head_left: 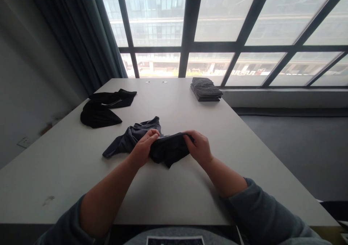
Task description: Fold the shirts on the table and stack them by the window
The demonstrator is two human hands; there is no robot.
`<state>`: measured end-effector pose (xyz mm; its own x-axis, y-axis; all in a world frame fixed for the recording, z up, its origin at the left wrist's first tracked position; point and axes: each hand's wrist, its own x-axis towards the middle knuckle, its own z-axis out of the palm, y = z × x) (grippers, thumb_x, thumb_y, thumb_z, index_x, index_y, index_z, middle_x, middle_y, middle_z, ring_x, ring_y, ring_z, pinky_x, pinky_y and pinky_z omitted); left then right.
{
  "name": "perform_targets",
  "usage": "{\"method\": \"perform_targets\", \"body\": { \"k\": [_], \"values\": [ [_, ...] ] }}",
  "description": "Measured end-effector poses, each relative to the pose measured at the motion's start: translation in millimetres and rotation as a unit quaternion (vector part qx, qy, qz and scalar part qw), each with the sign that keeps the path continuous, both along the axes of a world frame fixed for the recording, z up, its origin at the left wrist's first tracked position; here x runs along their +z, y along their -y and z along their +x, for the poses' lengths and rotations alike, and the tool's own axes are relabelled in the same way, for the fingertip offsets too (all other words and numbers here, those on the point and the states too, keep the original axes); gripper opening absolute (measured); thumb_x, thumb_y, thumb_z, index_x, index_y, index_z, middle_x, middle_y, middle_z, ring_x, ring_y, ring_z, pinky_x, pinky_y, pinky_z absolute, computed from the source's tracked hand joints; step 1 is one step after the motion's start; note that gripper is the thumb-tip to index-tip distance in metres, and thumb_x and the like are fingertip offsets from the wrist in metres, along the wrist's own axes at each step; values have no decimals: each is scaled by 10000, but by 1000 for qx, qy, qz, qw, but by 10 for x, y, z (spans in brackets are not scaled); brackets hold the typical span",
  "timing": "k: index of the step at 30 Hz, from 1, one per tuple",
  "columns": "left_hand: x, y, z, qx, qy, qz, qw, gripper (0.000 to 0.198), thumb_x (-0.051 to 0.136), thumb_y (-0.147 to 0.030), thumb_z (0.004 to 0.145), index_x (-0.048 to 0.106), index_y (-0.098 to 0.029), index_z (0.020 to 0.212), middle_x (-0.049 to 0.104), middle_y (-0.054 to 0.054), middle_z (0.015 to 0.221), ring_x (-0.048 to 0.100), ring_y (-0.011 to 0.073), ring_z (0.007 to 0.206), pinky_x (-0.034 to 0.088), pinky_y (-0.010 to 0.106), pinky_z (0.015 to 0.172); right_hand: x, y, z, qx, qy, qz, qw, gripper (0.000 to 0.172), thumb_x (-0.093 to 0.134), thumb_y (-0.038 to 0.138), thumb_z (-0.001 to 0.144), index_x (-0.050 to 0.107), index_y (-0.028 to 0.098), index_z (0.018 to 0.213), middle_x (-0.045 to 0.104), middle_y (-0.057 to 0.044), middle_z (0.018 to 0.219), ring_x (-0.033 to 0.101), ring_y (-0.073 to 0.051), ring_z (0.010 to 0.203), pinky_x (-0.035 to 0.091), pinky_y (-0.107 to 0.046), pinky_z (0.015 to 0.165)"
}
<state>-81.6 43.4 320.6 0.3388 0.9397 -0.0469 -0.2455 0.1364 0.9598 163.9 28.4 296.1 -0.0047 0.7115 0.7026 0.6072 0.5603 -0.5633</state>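
Note:
A dark grey garment (136, 138) lies crumpled in the middle of the pale table (67, 172). My left hand (144, 147) pinches the garment's edge at its near side, fingers closed on the cloth. My right hand (199, 147) grips the same edge a little to the right, fingers curled over it. Between the two hands the edge is held slightly off the table. The rest of the garment trails away to the left and back.
A black garment (104, 107) lies bunched at the table's far left. A folded stack of striped cloth (206, 89) sits at the far edge near the window. Dark curtains hang at the left. The table's right edge drops to a dark floor.

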Motion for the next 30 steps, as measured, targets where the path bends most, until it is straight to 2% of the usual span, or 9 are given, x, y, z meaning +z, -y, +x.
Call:
{"method": "perform_targets", "body": {
  "k": [2,5,7,9,11,17,20,24,30],
  "values": [
    [-15,26,-15,-13,-120,116,986,355,763,-430,836,579,-245,1076,590,-32,818,551,141,695,444,237,638,-2,11,1,-10,-9,-5,1000,150,586,307,1004,721,248,977,786,-29,883,738,-208,788,587,-326,752],
    [-53,34,-12,31,-300,315,900,276,745,-313,847,619,-257,1085,646,32,1023,625,215,928,502,324,836,-7,9,4,-29,-24,-25,999,160,586,333,994,715,249,953,775,-27,844,721,-211,751,580,-333,731],
    [-77,12,-9,86,-350,383,850,132,664,-280,896,628,-245,1018,639,70,1118,622,245,1045,488,362,931,-13,-6,5,-39,-32,-40,998,164,591,349,982,712,248,939,764,-26,817,708,-212,732,573,-337,718],
    [-93,-20,-20,128,-375,383,834,69,620,-302,931,591,-240,935,629,53,1021,615,226,953,482,341,865,-20,-25,3,-47,-41,-51,997,157,601,356,967,709,247,932,750,-22,793,692,-210,713,562,-336,702],
    [-97,-48,-46,160,-402,355,829,180,634,-343,926,516,-244,834,574,2,845,555,190,775,432,306,728,-28,-42,-1,-48,-45,-59,996,149,614,361,955,706,246,932,734,-15,776,672,-203,696,546,-331,688],
    [-61,-55,-101,186,-449,285,826,345,565,-424,962,380,-255,725,409,-56,609,384,156,557,268,307,588,-67,-83,-15,-31,-43,-80,995,129,661,362,917,680,241,957,605,25,707,561,-163,642,478,-297,650],
    [-67,-73,-108,197,-441,250,839,313,530,-438,972,417,-263,739,448,-50,591,437,171,552,285,311,591,-86,-103,-11,56,-13,-137,989,253,714,332,849,655,243,1078,548,61,712,504,-135,608,436,-268,611],
    [-71,-141,-153,223,-415,208,857,247,527,-416,958,459,-272,770,525,-40,606,538,198,597,361,314,612,-77,-110,8,170,86,-187,964,473,759,261,764,636,262,1220,637,48,829,547,-136,670,439,-260,652],
    [34,-171,-241,291,-364,317,826,328,558,-202,797,290,-260,616,744,44,1027,670,221,956,497,348,885,-91,-166,68,-2,44,-166,985,303,548,181,810,626,256,1093,545,71,653,534,-157,582,388,-269,600]
  ]
}}
